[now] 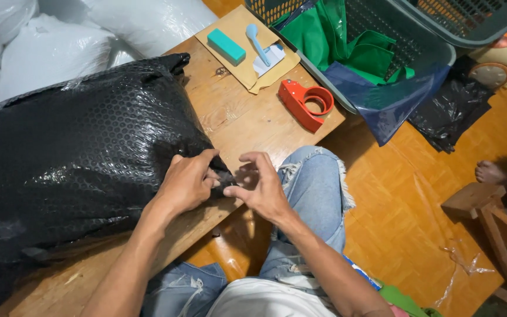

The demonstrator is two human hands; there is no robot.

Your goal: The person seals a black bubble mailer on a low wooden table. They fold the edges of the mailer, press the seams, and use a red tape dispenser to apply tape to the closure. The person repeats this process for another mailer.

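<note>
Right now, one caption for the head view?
Both hands, left and right, pinch a black bubble-wrap parcel's corner on a wooden table.

wooden table (230, 120) | black bubble-wrapped parcel (71, 152) | red tape dispenser (306, 103) | brown envelope (239, 29)

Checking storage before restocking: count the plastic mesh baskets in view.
2. One green basket sits beside the table's far corner, holding green fabric. A second basket overlaps it at the top right edge, cropped by the frame, so others may be hidden.

Left hand (186, 182) and right hand (259, 185) pinch the corner of a black bubble-wrapped parcel (77, 158) on the wooden surface (236, 117); red tape dispenser (306, 103) lies nearby.
</note>
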